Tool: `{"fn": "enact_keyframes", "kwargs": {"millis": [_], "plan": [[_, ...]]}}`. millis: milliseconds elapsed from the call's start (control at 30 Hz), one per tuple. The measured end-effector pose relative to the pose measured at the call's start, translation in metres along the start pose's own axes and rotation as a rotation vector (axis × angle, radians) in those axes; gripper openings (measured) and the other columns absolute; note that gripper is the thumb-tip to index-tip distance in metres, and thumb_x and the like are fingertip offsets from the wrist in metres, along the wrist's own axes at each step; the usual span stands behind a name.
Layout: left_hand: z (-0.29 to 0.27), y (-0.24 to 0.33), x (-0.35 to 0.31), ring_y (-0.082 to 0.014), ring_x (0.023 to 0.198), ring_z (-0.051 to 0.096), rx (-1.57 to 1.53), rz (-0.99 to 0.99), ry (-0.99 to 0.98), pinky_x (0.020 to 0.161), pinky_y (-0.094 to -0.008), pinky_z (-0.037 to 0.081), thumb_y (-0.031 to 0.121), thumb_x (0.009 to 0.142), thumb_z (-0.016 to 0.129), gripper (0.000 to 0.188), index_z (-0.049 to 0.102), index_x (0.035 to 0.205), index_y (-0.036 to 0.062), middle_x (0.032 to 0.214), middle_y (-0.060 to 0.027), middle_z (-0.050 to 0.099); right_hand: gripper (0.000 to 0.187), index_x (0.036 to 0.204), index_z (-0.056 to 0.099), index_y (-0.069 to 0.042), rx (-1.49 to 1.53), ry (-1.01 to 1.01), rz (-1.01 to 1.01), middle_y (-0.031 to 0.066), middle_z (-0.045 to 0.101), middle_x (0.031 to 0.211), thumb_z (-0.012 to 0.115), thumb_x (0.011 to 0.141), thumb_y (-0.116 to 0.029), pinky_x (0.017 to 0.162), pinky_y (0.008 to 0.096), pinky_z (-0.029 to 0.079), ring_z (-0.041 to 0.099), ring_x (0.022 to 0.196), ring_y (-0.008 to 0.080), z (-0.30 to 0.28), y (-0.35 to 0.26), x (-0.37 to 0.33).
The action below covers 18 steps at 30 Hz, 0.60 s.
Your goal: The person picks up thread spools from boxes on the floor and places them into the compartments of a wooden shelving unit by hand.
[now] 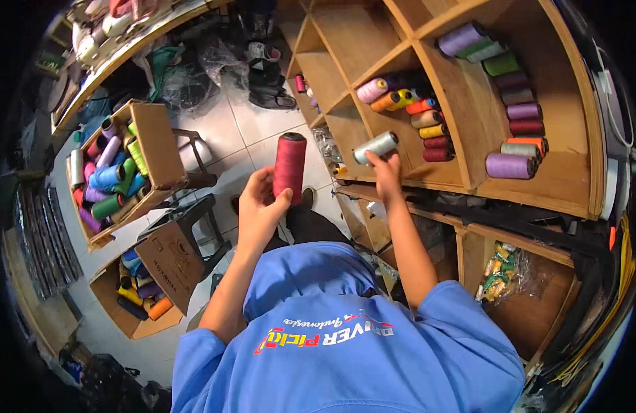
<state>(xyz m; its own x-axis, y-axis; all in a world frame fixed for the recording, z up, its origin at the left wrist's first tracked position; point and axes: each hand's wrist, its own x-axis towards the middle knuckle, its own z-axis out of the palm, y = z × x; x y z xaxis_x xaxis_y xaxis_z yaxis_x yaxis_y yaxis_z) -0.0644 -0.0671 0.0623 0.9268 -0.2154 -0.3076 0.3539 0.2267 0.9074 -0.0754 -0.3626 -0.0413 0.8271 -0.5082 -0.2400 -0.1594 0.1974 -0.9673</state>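
My left hand (pixel 261 206) is closed round the lower part of a dark red thread spool (pixel 289 162), which stands nearly upright in front of me. To the right, my right hand (pixel 386 172) grips a pale grey-green thread spool (pixel 375 147) that lies tilted sideways at the edge of a wooden shelf unit (pixel 462 103). Just beyond that hand, one compartment holds several spools (pixel 428 118) in pink, orange, yellow, tan and dark red. In the compartment to its right, a row of purple, green, grey, red and orange spools ends with a lilac spool (pixel 510 166).
At left, a cardboard box (pixel 149 141) full of mixed spools rests on a stool. Below it sits another open cardboard box (pixel 172 261) with more spools. A lower shelf holds a plastic bag (pixel 503 272) of small yellow and green items. Shoes (pixel 271 96) lie on the tiled floor.
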Motion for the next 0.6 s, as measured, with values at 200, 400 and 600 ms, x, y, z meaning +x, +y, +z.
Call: {"fn": "enact_keyframes", "kwargs": {"millis": [200,400,600], "plan": [[0.048,-0.01,0.016,-0.0156,0.092,0.058,0.046,-0.036,-0.109,0.083,-0.0281,0.046,0.003,0.076,0.064,0.045,0.047,0.117,-0.0035,0.105,-0.0109,0.058,0.051,0.11,0.05,0.0,-0.336,0.433,-0.106,0.0111,0.058,0.109,0.076,0.067,-0.009,0.089,0.0348,0.04,0.056,0.099,0.0223,-0.075,0.029,0.081],[0.068,-0.031,0.012,-0.0161,0.099,0.056,-0.009,-0.132,-0.097,0.089,-0.0288,0.042,0.006,0.077,0.065,0.047,0.045,0.118,-0.0045,0.107,-0.0103,0.057,0.065,0.117,0.047,0.002,-0.578,0.707,0.036,0.0202,0.05,0.122,0.08,0.065,-0.018,0.091,0.0413,0.042,0.05,0.112,0.0325,-0.07,0.009,0.139],[0.066,-0.052,0.011,-0.0174,0.096,0.058,0.001,-0.178,-0.064,0.087,-0.0297,0.046,0.002,0.076,0.064,0.044,0.047,0.116,-0.0038,0.105,-0.0109,0.057,0.078,0.13,0.042,-0.003,-0.767,0.817,0.142,0.0219,0.046,0.127,0.081,0.063,-0.017,0.09,0.0425,0.046,0.052,0.111,0.032,-0.077,0.023,0.189]]}}
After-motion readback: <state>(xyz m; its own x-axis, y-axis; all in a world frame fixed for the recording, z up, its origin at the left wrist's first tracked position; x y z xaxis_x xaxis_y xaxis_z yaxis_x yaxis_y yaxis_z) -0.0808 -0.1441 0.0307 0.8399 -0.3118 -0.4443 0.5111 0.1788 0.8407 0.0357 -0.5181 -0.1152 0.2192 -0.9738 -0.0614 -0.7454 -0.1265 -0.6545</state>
